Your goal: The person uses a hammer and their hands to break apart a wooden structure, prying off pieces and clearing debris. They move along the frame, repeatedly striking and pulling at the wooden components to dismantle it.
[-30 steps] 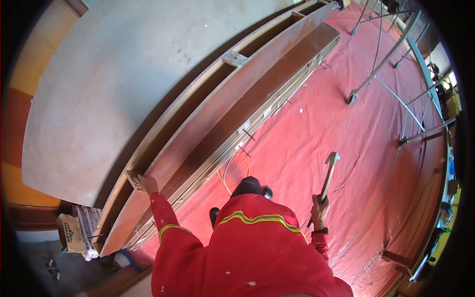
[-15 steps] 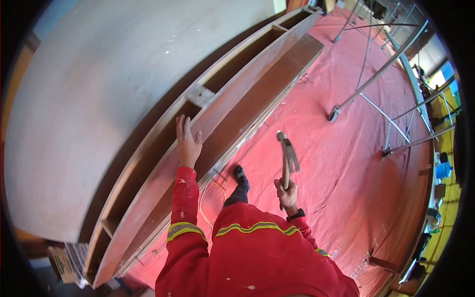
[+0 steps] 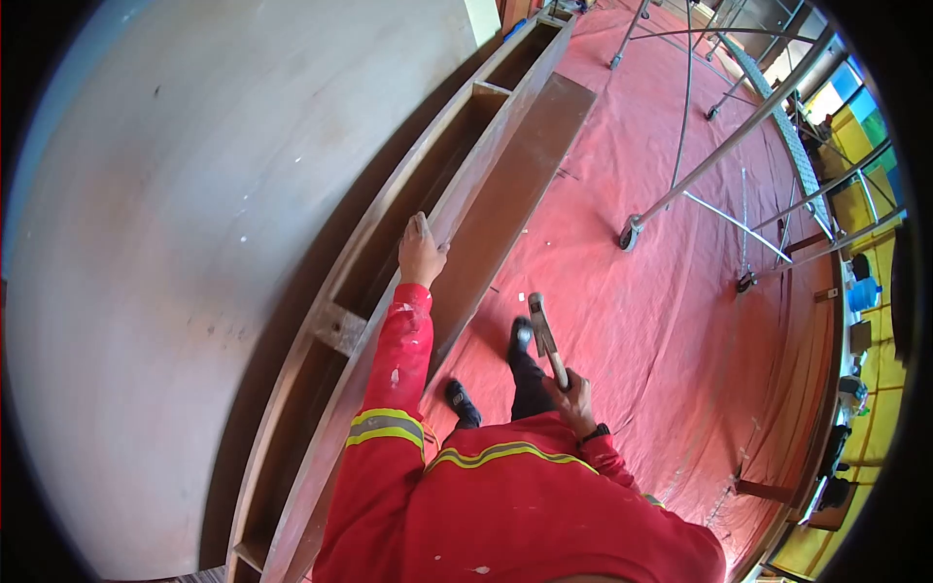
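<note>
My left hand (image 3: 422, 255) is on the near side board of a long wooden box frame (image 3: 342, 325), its fingers bent over the top edge and the thumb on the outer side. The frame is curved by the lens and split by cross pieces into long open compartments. Low in front of my body, my right hand (image 3: 575, 400) grips the wooden handle of a claw hammer (image 3: 546, 342). The hammer's metal head points up and away from me, above the floor and apart from the frame. A brown board (image 3: 515, 180) runs along the frame's near side.
A large pale panel (image 3: 194, 253) fills the left side. Red sheeting (image 3: 622, 321) covers the floor, wrinkled in places. Metal scaffolding (image 3: 724, 160) on caster wheels (image 3: 631, 233) stands at upper right. Various items, one a blue container (image 3: 863, 293), line the yellow wall (image 3: 889, 374).
I have stepped along the frame, and my left hand has shifted farther up along its edge, fingers now more bent. The hammer, still in my right hand, is lower and turned.
</note>
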